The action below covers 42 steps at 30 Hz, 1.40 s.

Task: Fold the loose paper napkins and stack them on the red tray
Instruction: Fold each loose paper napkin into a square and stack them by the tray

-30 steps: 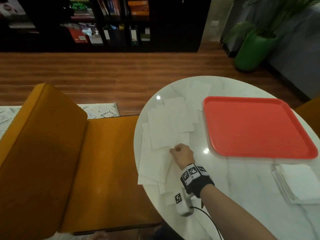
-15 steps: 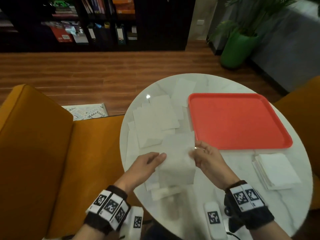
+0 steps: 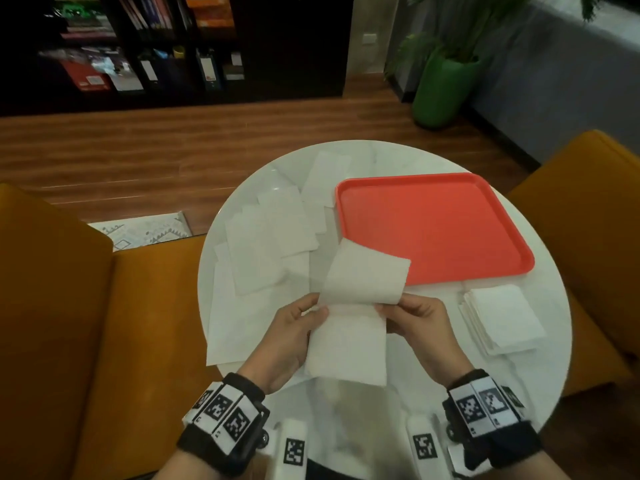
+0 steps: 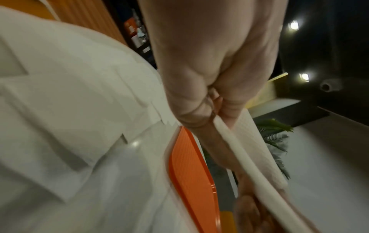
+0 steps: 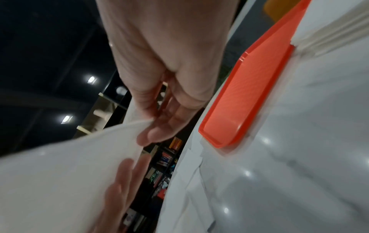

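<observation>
I hold one white paper napkin [image 3: 349, 327] in the air above the near part of the round table, its far half curling back toward me. My left hand [image 3: 298, 327] pinches its left edge and my right hand [image 3: 412, 317] pinches its right edge. In the left wrist view the napkin [image 4: 247, 157] runs edge-on from my left hand [image 4: 211, 104]. In the right wrist view my right hand [image 5: 157, 126] pinches the sheet [image 5: 69, 165]. The red tray [image 3: 436, 230] lies bare at the far right. Loose napkins [image 3: 270, 244] overlap on the table's left side.
A neat stack of folded napkins [image 3: 498, 317] sits on the white marble table [image 3: 540, 382] in front of the tray. Orange chairs [image 3: 69, 323] flank the table left and right. A green plant pot [image 3: 440, 88] and a dark bookshelf [image 3: 173, 46] stand beyond on the wooden floor.
One second ago only my right hand reached to the loose pile. Since then both hands have lifted a napkin toward me, and its far half now curls over.
</observation>
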{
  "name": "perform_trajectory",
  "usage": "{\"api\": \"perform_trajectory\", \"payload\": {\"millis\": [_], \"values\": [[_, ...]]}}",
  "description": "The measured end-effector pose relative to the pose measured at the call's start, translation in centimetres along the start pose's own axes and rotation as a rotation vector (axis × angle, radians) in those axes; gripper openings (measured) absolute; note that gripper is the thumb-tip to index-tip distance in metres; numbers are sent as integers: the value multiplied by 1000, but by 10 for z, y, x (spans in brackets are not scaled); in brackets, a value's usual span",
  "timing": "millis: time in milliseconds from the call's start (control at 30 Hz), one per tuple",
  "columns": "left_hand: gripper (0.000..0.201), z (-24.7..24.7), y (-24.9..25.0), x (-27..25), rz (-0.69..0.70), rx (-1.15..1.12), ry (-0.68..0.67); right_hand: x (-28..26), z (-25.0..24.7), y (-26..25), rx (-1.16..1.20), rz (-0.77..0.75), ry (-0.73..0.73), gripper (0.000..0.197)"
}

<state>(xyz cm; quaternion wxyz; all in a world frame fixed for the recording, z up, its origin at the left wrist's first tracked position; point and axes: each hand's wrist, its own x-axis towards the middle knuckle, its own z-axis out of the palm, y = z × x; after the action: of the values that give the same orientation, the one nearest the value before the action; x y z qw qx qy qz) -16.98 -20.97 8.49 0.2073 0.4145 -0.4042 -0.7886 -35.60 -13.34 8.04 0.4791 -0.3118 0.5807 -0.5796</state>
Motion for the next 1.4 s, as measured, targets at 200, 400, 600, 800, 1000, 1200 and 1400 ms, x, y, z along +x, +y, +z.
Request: {"api": "perform_trajectory", "payload": {"millis": [200,400,600,800,1000,1200,1400], "values": [[65,14,-2,3,-255,-255,-1,1,-15,14,-625,-422,22,19],[67,19,-5,3,-279,-359,18,-1,-19,13,-700,-529,-2,41],[50,24,-8,2,-247,-365,-9,-3,-22,18,-728,-580,3,33],[25,28,-13,6,-160,-295,63,-7,-25,21,-615,-466,69,45],[29,35,-20,5,-94,-168,100,-8,-13,14,39,188,139,20],[40,53,-29,11,-39,-15,56,-14,-10,26,-60,130,240,16],[20,66,-40,15,78,55,17,-17,-14,28,-17,171,314,22]]}}
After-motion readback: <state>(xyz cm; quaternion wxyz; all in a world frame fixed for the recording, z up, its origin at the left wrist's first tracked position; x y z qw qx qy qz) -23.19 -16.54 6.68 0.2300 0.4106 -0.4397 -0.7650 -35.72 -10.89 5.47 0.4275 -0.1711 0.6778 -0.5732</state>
